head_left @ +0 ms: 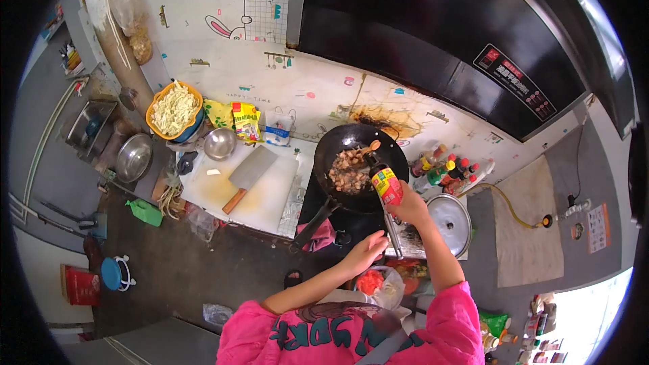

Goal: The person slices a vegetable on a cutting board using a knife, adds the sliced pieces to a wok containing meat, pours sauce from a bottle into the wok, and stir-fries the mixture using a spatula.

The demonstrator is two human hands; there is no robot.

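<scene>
My right hand (409, 207) is wrapped round a dark sauce bottle (385, 184) with a yellow and red label. The bottle is tilted neck-first over a black wok (332, 145), its neck near an orange-brown piece I cannot make out. Browned meat pieces (349, 174) lie in the wok. A metal utensil handle (393, 235) slants out beneath the bottle; its far end is hidden. My left hand (366, 253) is beside this handle, fingers loosely stretched and apparently holding nothing. The wok's long handle (314, 225) points toward the lower left.
Left of the wok, a cleaver (251, 174) lies on a white cutting board (276, 192), near a metal bowl (220, 143). A yellow basket (150, 116) holds pale shredded food. Several condiment bottles (441, 173) and a metal lid (449, 224) stand right. A black range hood (419, 34) overhangs the stove.
</scene>
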